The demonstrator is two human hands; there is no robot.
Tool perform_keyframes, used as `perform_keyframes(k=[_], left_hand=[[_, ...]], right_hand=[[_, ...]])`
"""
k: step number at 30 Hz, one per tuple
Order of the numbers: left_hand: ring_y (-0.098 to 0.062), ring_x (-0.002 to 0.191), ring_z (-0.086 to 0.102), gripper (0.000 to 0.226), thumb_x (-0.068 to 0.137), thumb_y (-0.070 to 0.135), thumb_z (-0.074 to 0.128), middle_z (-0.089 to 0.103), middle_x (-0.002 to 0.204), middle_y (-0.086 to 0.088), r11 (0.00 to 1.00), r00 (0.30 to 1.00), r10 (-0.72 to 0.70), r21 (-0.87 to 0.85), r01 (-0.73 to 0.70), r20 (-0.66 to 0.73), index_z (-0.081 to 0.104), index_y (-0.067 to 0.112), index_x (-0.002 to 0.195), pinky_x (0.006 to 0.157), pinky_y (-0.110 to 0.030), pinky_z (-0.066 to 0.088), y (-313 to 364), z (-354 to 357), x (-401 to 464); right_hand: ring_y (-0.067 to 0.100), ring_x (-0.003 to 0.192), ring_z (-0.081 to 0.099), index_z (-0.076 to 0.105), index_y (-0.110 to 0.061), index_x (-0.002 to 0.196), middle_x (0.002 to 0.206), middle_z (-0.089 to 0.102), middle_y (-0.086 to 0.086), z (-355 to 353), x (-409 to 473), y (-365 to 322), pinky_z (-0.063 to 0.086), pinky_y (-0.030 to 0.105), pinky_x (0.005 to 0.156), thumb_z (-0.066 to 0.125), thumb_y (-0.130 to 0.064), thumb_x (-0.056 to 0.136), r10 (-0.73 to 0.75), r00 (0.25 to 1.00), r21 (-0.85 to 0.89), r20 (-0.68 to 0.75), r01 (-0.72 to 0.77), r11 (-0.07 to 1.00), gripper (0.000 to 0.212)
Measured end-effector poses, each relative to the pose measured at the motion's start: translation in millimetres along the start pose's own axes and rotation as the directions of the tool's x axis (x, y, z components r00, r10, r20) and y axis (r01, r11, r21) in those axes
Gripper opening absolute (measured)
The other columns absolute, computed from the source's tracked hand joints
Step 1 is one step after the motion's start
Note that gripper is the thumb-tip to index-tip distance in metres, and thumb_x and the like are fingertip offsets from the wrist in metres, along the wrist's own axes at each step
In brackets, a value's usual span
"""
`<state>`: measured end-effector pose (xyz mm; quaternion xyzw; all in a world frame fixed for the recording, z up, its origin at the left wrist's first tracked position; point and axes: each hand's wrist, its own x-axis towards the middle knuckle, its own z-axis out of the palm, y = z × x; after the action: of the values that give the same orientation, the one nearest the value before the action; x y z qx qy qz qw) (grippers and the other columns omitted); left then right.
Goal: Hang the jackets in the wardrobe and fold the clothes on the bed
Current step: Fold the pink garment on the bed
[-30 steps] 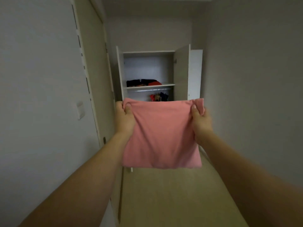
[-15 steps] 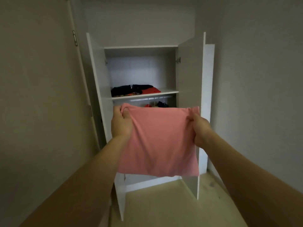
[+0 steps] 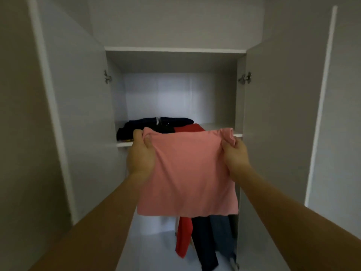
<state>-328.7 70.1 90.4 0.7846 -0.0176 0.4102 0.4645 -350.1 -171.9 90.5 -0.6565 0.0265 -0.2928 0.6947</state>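
A folded pink garment (image 3: 187, 173) hangs flat in front of me, held up by its two top corners. My left hand (image 3: 140, 153) grips the top left corner and my right hand (image 3: 234, 155) grips the top right corner. Its top edge is level with the wardrobe shelf (image 3: 214, 127). On that shelf lie folded dark clothes (image 3: 154, 124) and a folded red one (image 3: 188, 128). Below the shelf hang a red jacket (image 3: 183, 235) and dark jackets (image 3: 213, 237), partly hidden by the pink garment.
The white wardrobe stands open right in front of me, its left door (image 3: 74, 114) and right door (image 3: 277, 114) swung out on either side of my arms. The right part of the shelf is bare. Walls close in on both sides.
I have come much closer to the wardrobe, which now fills the view. The pink garment, still held at both corners, has risen to the level of the shelf.
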Motion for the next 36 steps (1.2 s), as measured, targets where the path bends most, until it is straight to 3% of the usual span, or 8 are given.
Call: perform_keyframes(k=[8, 14, 18, 22, 26, 32, 34, 36], left_hand=[[-0.024, 0.074, 0.048, 0.012, 0.104, 0.026, 0.034, 0.047, 0.075, 0.0, 0.994, 1.0, -0.003, 0.107, 0.005, -0.02, 0.039, 0.014, 0.106, 0.067, -0.034, 0.034, -19.7, 161.4, 203.6], [-0.035, 0.104, 0.057, 0.027, 0.099, 0.016, 0.039, 0.057, 0.117, -0.02, 0.97, 0.995, -0.087, 0.229, 0.075, 0.041, 0.045, 0.003, 0.122, 0.082, -0.038, 0.04, -49.7, 263.7, 353.3], [-0.039, 0.122, 0.05, 0.034, 0.102, 0.02, 0.038, 0.05, 0.133, -0.023, 0.93, 0.968, -0.237, 0.309, 0.2, 0.086, 0.047, 0.0, 0.128, 0.098, -0.04, 0.04, -97.8, 336.0, 433.3], [-0.038, 0.117, 0.056, 0.038, 0.1, 0.02, 0.045, 0.056, 0.131, -0.024, 0.876, 0.912, -0.359, 0.408, 0.256, 0.197, 0.053, -0.002, 0.13, 0.097, -0.039, 0.048, -169.5, 403.9, 463.1], [-0.027, 0.098, 0.06, 0.032, 0.101, 0.023, 0.038, 0.061, 0.12, -0.015, 0.701, 0.849, -0.457, 0.695, 0.161, 0.264, 0.056, 0.005, 0.121, 0.086, -0.036, 0.05, -247.8, 451.1, 436.8], [-0.03, 0.096, 0.059, 0.021, 0.098, 0.022, 0.045, 0.062, 0.117, -0.016, 0.662, 0.902, -0.415, 0.721, 0.206, 0.123, 0.055, 0.008, 0.109, 0.076, -0.033, 0.04, -255.3, 450.6, 440.1], [-0.026, 0.087, 0.055, 0.02, 0.099, 0.023, 0.043, 0.063, 0.115, -0.018, 0.733, 0.884, -0.435, 0.637, 0.238, 0.171, 0.053, 0.009, 0.09, 0.08, -0.032, 0.044, -246.4, 449.8, 436.3], [-0.029, 0.099, 0.057, 0.029, 0.097, 0.035, 0.048, 0.059, 0.123, -0.02, 0.738, 0.863, -0.463, 0.629, 0.247, 0.204, 0.057, 0.008, 0.103, 0.092, -0.038, 0.046, -231.8, 442.0, 430.0]], right_hand=[[0.026, 0.081, 0.058, 0.06, -0.007, 0.107, 0.094, 0.062, 0.011, 95.2, 262.1, 33.9, 0.044, 0.03, 0.068, 0.049, -0.022, 0.094, -0.097, 0.994, -0.229, -0.058, 0.082, 0.97, 0.023], [0.015, 0.03, 0.05, 0.06, -0.006, 0.073, 0.045, 0.055, 0.006, 174.4, 447.0, 55.1, 0.029, 0.013, 0.03, 0.053, -0.05, 0.095, 0.044, 0.998, -0.187, 0.047, -0.035, 0.982, 0.05], [0.026, 0.07, 0.061, 0.057, -0.007, 0.128, 0.088, 0.061, 0.012, 228.2, 552.2, 90.1, 0.047, 0.027, 0.057, 0.049, -0.039, 0.098, 0.085, 0.98, -0.369, 0.179, -0.013, 0.929, 0.045], [0.035, 0.124, 0.052, 0.044, -0.001, 0.14, 0.139, 0.05, 0.021, 259.4, 606.8, 172.6, 0.042, 0.039, 0.103, 0.03, -0.043, 0.103, 0.142, 0.964, -0.645, 0.223, 0.036, 0.764, 0.057], [0.026, 0.118, 0.054, 0.051, -0.011, 0.131, 0.134, 0.054, 0.011, 268.6, 607.8, 263.6, 0.042, 0.034, 0.095, 0.031, -0.028, 0.102, 0.252, 0.938, -0.842, 0.239, 0.07, 0.535, 0.039], [0.027, 0.118, 0.053, 0.047, -0.008, 0.13, 0.134, 0.052, 0.013, 273.0, 616.4, 273.1, 0.04, 0.035, 0.096, 0.029, -0.033, 0.103, 0.184, 0.959, -0.857, 0.217, 0.097, 0.505, 0.041], [0.028, 0.119, 0.052, 0.047, -0.008, 0.131, 0.135, 0.052, 0.014, 269.5, 615.2, 271.7, 0.04, 0.034, 0.095, 0.028, -0.036, 0.103, 0.203, 0.955, -0.842, 0.214, 0.076, 0.533, 0.044], [0.03, 0.126, 0.045, 0.04, -0.007, 0.138, 0.142, 0.045, 0.015, 264.3, 610.1, 263.0, 0.037, 0.036, 0.1, 0.03, -0.038, 0.102, 0.245, 0.935, -0.805, 0.258, 0.067, 0.59, 0.049]])
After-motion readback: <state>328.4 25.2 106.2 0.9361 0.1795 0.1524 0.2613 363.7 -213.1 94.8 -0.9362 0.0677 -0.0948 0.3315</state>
